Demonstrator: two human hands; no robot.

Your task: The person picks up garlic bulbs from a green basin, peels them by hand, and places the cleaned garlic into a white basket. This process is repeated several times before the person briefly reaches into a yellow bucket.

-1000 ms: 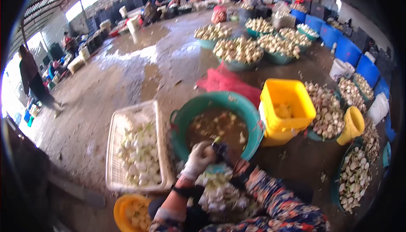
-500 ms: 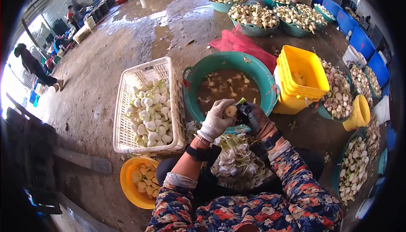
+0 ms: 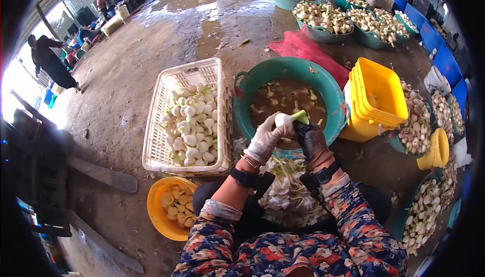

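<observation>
My left hand (image 3: 266,138), in a pale glove, is closed around a white garlic bulb (image 3: 284,121) with a thick green stem. Against the bulb's right side, just below the stem, my right hand (image 3: 314,145) in a dark glove has its fingers curled in. Whether a small tool is in those fingers I cannot make out. Both hands are over the near rim of a green tub (image 3: 242,110) of brown water with bulbs in it. Below them lies a heap of peeled garlic skins (image 3: 288,191). Left of the tub, a white crate (image 3: 154,138) holds cleaned bulbs.
A yellow bowl (image 3: 156,204) of peeled pieces sits by the crate. Stacked yellow buckets (image 3: 381,87) and red netting (image 3: 313,49) adjoin the tub. Tubs of garlic (image 3: 323,19) stand behind and at right. A person (image 3: 50,65) is on the left side.
The bulb has turned, so its white side and green stem now show instead of its brownish end. The person at the left has changed pose. My whole view has shifted slightly.
</observation>
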